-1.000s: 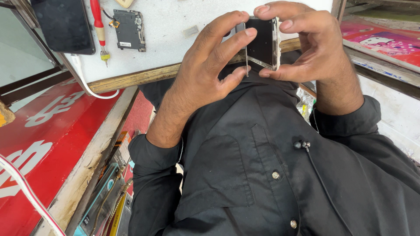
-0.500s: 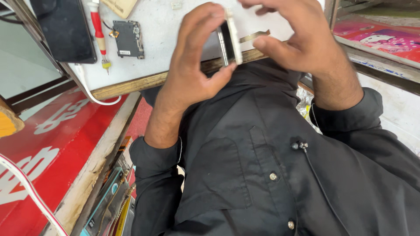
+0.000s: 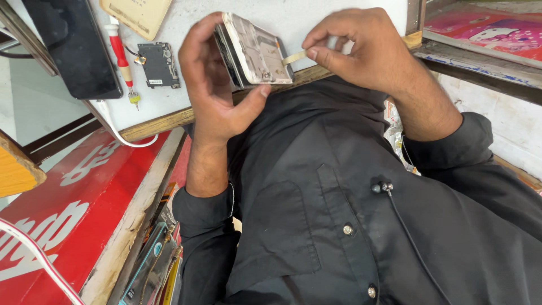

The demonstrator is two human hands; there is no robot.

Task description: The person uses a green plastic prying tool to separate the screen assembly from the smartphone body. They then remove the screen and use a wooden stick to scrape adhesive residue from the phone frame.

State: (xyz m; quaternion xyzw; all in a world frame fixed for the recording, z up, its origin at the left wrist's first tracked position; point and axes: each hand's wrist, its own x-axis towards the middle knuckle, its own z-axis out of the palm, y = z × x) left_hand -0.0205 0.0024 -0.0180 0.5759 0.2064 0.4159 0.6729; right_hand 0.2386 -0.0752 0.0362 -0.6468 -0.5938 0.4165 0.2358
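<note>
My left hand [image 3: 212,85] grips an opened phone [image 3: 257,51] by its edges, over the front edge of the white worktop [image 3: 180,96]. The phone's bare inner frame faces me, and its dark screen part is splayed off behind it. My right hand [image 3: 361,51] is just right of the phone. Its thumb and forefinger pinch a thin pale strip [image 3: 293,57] that sticks out of the phone's right edge. Both forearms come out of black shirt sleeves.
On the worktop lie a red-handled screwdriver [image 3: 119,53], a small black circuit module [image 3: 159,65], a dark slab-like device [image 3: 76,45] and a beige back cover [image 3: 138,14]. A white cable [image 3: 121,138] hangs off the edge. A red signboard [image 3: 68,209] is at left and a pink printed sheet [image 3: 485,28] at right.
The phone has turned from edge-on to inner side facing me and dropped lower. My right hand has left the phone's body and now pinches the strip at its edge.
</note>
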